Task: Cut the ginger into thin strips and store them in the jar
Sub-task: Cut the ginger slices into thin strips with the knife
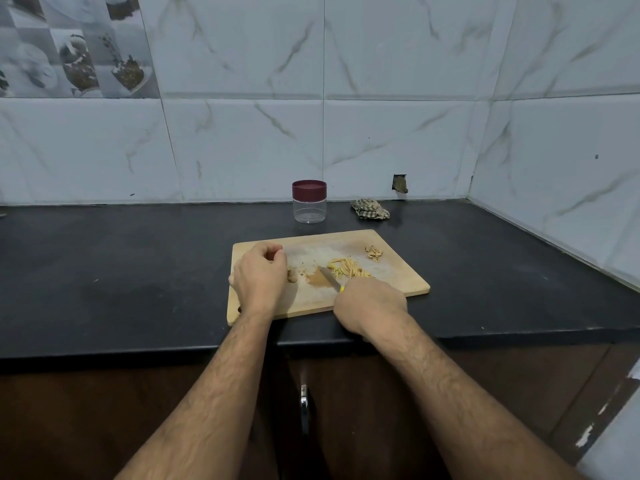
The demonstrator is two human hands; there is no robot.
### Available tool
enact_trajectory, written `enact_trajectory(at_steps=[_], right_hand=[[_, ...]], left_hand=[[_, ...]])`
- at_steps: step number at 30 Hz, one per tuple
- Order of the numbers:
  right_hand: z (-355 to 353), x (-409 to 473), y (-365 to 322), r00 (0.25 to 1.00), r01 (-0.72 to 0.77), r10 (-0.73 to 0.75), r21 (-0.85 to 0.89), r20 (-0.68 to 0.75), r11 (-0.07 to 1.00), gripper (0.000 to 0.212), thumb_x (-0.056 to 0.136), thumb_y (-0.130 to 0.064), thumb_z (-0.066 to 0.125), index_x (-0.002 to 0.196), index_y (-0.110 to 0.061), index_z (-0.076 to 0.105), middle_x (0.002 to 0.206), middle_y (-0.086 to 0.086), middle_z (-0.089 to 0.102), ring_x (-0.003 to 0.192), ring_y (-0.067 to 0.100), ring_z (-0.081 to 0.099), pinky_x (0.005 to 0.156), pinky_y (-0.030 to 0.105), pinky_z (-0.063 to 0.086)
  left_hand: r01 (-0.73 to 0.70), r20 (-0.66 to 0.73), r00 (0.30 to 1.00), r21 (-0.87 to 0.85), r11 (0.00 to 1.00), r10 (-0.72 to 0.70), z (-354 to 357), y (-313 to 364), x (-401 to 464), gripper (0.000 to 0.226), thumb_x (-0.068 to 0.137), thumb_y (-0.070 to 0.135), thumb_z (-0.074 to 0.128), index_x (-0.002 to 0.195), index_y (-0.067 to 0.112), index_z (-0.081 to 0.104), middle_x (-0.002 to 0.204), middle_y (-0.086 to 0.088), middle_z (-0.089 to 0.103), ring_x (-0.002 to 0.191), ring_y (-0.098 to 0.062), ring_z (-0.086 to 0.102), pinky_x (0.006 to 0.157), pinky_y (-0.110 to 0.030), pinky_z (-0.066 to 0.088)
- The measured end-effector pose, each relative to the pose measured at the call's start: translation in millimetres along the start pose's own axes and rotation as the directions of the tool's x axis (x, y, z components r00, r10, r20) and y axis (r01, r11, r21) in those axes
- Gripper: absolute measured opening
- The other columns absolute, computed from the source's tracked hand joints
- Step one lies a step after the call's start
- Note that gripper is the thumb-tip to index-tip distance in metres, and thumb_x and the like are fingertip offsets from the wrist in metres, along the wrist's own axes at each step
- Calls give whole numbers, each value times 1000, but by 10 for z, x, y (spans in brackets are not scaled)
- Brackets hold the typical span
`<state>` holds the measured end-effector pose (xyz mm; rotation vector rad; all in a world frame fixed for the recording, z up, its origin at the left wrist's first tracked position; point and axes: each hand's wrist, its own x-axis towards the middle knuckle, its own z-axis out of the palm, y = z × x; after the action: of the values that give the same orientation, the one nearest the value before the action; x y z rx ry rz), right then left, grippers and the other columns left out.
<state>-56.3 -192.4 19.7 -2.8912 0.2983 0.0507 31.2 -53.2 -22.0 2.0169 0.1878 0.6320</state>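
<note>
Fingers of the left hand (259, 277) are curled in over a brown ginger piece (293, 274) at the left of the wooden cutting board (398, 271); whether they actually pinch it is hidden. Right hand (370, 304) grips the yellow handle of a small knife (329, 278), its blade pointing up-left beside a heap of yellow ginger strips (348, 266). Peel scraps (374, 253) lie near the board's far right corner. Behind the board, a clear jar (309, 201) stands on the black counter (138, 271), maroon lid on, with a crumpled checked cloth (370, 209) nearby. No readable writing shows anywhere.
</note>
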Motion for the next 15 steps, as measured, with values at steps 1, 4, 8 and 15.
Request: enact_trajectory(at_steps=[1, 4, 8, 15], right_hand=[[-10, 12, 6, 1000, -15, 14, 4, 19, 1000, 30, 95, -18, 40, 115, -16, 62, 103, 2, 64, 86, 22, 60, 77, 33, 50], [-74, 30, 78, 992, -70, 68, 19, 102, 997, 30, 92, -17, 36, 111, -19, 59, 104, 4, 69, 82, 24, 70, 76, 31, 53], [-123, 63, 150, 984, -52, 30, 117, 178, 992, 18, 90, -10, 34, 96, -21, 46, 89, 8, 64, 49, 19, 58, 65, 29, 49], [-105, 61, 131, 992, -15, -10, 186, 129, 982, 22, 96, -20, 35, 84, -13, 53, 69, 4, 64, 48, 18, 58, 58, 27, 45]], left_hand=[[-2, 1, 1000, 0, 1000, 2, 0, -1, 1, 17, 92, 29, 56, 97, 30, 72, 91, 16, 67, 97, -13, 59, 102, -41, 38], [-5, 2, 1000, -1, 1000, 5, 6, -13, 9, 16, 92, 29, 56, 94, 31, 71, 91, 14, 69, 97, -14, 60, 100, -41, 37], [-1, 7, 1000, 0, 1000, 1, 17, -24, 14, 16, 91, 29, 56, 94, 31, 71, 91, 14, 69, 98, -15, 60, 101, -41, 37], [21, -18, 1000, -34, 999, -22, -4, -22, 20, 24, 94, 19, 55, 110, 27, 71, 110, 10, 69, 109, -16, 60, 107, -42, 37]])
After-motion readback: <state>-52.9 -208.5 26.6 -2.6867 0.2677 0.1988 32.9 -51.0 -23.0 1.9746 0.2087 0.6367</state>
